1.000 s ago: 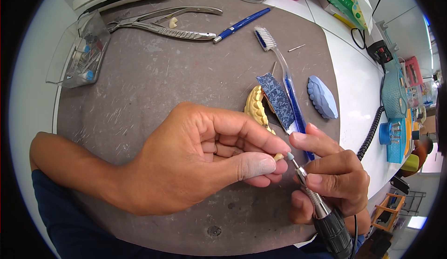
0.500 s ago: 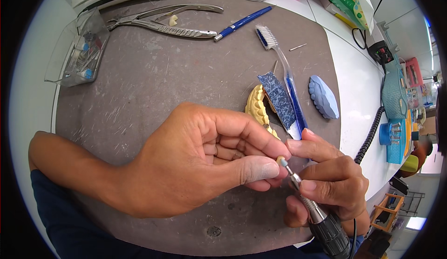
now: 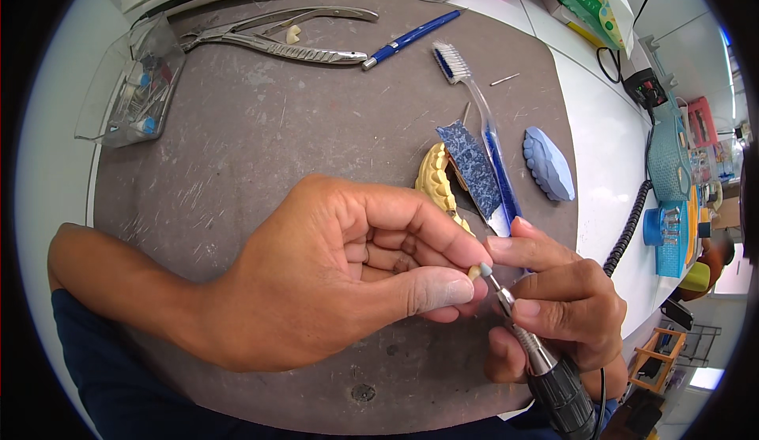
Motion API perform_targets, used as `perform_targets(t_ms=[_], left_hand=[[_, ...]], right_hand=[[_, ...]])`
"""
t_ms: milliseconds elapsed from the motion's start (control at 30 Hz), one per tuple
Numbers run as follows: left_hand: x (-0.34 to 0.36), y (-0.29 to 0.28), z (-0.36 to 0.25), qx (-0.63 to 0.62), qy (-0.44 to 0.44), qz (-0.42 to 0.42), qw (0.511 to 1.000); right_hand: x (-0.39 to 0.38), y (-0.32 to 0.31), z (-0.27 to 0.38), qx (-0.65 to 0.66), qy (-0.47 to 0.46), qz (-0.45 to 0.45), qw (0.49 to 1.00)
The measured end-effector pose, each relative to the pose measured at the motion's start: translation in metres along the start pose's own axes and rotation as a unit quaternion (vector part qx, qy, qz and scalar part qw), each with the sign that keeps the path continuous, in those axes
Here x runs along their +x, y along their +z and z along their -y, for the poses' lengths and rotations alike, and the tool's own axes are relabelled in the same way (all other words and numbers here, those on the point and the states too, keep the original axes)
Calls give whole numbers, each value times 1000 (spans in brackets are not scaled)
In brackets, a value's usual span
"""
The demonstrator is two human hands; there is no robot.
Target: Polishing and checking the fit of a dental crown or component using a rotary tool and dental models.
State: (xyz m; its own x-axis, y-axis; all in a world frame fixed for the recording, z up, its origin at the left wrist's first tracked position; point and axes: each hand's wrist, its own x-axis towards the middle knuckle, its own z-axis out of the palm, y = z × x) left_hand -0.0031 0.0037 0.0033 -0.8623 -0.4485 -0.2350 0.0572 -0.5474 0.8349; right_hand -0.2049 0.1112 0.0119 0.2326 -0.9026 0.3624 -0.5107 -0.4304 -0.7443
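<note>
**Drill (image 3: pixel 563 399) held at tooth (image 3: pixel 474 272)**

The left hand (image 3: pixel 316 282) pinches the tooth in its fingers, above the tabletop (image 3: pixel 277 124). The right hand (image 3: pixel 573 305) has its fingers around the drill, whose tip (image 3: pixel 485 269) touches or nearly touches the tooth.

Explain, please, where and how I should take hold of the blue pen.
Probably pinch the blue pen at mid-barrel, from above and the near right: it is slim, straight and lies flat, and the metal pliers have a handle close by its near-left end.
</note>
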Motion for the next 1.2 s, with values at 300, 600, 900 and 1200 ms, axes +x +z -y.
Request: perform_targets(t_ms=[300,600,900,1200], left_hand=[[0,0,-1,8,-2,5,1000],[0,0,-1,16,0,-1,1000],[0,1,-2,11,-5,-2,1000],[0,3,-3,-9,-9,-7,1000]], right_hand=[[1,-2,0,-12,-8,14,1000],[2,-2,-1,-11,-29,22,999],[4,2,2,12,-33,-28,999],[4,4,0,24,-21,-41,999]])
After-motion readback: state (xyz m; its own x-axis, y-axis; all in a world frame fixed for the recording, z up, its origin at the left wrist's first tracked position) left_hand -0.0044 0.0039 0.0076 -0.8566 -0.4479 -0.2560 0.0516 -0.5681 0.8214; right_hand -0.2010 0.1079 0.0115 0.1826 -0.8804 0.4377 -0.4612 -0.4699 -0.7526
